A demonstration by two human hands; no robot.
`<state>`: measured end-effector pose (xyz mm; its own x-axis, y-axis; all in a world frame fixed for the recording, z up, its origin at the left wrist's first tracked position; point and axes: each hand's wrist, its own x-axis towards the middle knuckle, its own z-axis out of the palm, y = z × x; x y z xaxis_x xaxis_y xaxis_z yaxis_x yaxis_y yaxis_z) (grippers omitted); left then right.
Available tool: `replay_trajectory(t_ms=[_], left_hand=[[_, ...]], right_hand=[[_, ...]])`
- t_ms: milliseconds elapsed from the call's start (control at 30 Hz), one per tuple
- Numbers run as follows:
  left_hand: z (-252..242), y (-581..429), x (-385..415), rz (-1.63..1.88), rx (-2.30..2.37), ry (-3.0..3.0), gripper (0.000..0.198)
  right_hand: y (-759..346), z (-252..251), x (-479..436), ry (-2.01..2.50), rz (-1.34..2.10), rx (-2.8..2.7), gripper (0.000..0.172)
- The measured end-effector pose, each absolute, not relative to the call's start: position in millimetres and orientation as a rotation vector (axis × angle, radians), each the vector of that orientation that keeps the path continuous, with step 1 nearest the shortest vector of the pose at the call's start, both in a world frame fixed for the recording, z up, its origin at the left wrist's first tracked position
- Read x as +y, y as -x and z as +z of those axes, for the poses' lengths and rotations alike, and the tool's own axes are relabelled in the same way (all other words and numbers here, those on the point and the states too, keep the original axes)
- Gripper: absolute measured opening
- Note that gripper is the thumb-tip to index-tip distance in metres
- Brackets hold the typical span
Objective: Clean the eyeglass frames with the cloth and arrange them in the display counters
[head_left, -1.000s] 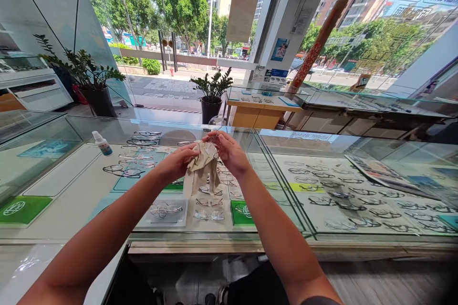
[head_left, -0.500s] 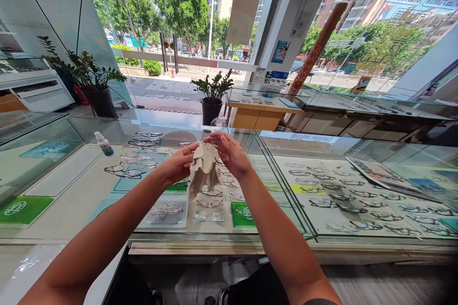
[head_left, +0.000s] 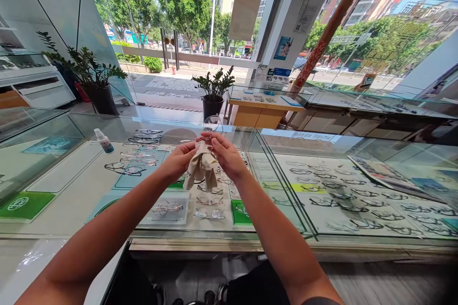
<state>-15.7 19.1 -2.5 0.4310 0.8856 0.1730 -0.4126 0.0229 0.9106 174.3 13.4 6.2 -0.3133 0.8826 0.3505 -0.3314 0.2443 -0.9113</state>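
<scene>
In the head view, a soft beige cloth was gripped in the closed left hand. Thin wire-framed clear-lensed eyeglasses were pinched by the right hand, held up at centre above a glass-topped display worktop. Rows of spectacles and a small white spray bottle were set out on it.

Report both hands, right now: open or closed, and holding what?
Left hand: closed, pinching a crumpled beige cloth.
Right hand: closed, holding round clear-lensed eyeglasses.
</scene>
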Motion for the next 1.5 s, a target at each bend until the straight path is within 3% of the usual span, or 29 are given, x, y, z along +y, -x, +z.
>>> replay_trajectory(t_ms=[233, 367, 1267, 1500], left_hand=[[11, 22, 21, 1.482, 0.724, -1.392, 0.053], [13, 22, 20, 1.56, 0.779, -1.434, 0.051], [11, 32, 37, 1.635, 0.668, -1.261, 0.06], [16, 31, 30, 1.601, 0.685, -1.366, 0.057]], right_hand=[[-171, 11, -3, 0.691, 0.445, -1.602, 0.025], [-164, 10, -11, 0.72, 0.201, -1.686, 0.011], [-166, 13, -11, 0.671, 0.048, -1.362, 0.009], [-169, 11, -12, 0.621, 0.069, -1.546, 0.014]])
